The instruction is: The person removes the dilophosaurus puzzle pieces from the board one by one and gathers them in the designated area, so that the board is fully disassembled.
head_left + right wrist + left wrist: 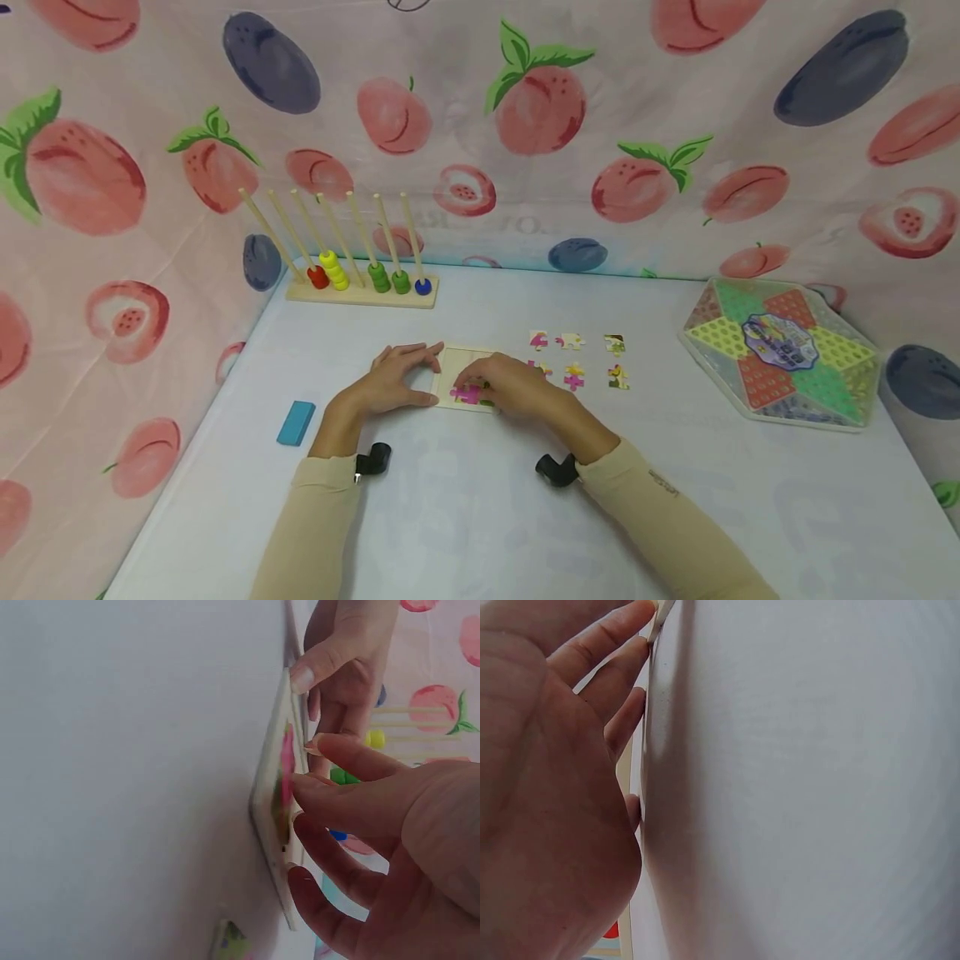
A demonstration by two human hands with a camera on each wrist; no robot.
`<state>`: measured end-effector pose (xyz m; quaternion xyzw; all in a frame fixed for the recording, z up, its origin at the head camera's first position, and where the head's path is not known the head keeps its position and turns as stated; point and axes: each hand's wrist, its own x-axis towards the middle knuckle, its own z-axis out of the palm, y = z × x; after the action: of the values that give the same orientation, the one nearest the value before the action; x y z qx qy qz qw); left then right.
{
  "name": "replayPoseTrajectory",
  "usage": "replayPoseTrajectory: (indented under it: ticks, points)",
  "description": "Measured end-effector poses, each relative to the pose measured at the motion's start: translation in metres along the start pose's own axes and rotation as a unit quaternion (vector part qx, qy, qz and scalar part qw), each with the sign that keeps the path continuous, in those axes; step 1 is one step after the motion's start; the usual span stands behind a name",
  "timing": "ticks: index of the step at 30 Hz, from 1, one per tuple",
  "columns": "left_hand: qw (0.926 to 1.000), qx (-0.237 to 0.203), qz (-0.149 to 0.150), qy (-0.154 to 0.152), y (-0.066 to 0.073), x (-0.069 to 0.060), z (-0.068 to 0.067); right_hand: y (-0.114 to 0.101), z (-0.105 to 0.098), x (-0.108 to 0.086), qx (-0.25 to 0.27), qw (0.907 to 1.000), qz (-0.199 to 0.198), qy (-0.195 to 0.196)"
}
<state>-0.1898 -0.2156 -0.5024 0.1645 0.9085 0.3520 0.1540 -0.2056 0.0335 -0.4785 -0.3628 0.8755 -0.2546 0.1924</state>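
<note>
A small pale wooden puzzle tray (454,360) lies on the table, with pink and green puzzle pieces (467,395) in its lower part. At its left side, my left hand (386,385) touches the frame, thumb at the near corner and fingers toward the far one. My right hand (517,387) is over the tray's right half, covering part of it. In the right wrist view, its spread fingertips touch the pink piece (288,754) and the tray's surface; whether anything is pinched does not show. The left wrist view shows the left fingers (619,675) nearly straight against the tray's edge.
Several loose puzzle pieces (573,377) lie in two rows right of the tray. A bead-and-peg counting stand (360,296) is at the back left, a blue block (296,422) at the left. A hexagonal plastic case (780,350) sits at the right, and a fruit-print cloth (465,100) hangs behind.
</note>
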Motion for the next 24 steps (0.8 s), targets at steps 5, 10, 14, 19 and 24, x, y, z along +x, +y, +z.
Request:
replayPoseTrajectory:
  ticks: [5, 10, 14, 19, 24]
  points:
    - [1.0000, -0.007, 0.000, -0.001, 0.0007, -0.0009, -0.0004, -0.0014, 0.0035, 0.0011, -0.023, 0.9997, -0.005, -0.006]
    - [1.0000, -0.005, -0.001, -0.001, 0.0021, -0.0015, -0.0013, -0.0035, 0.0028, 0.0023, -0.045, 0.9990, -0.007, -0.004]
    - [1.0000, 0.000, -0.001, -0.001, 0.0034, -0.0019, -0.0017, -0.0024, 0.0023, 0.0039, -0.049, 0.9987, -0.015, -0.005]
    - [1.0000, 0.003, -0.002, -0.001, 0.0045, -0.0026, -0.0027, -0.0037, 0.0010, 0.0064, -0.044, 0.9988, -0.011, -0.018]
    - [1.0000, 0.004, -0.003, 0.000, 0.0028, -0.0011, -0.0015, -0.0071, 0.0017, 0.0058, -0.045, 0.9987, -0.011, -0.024]
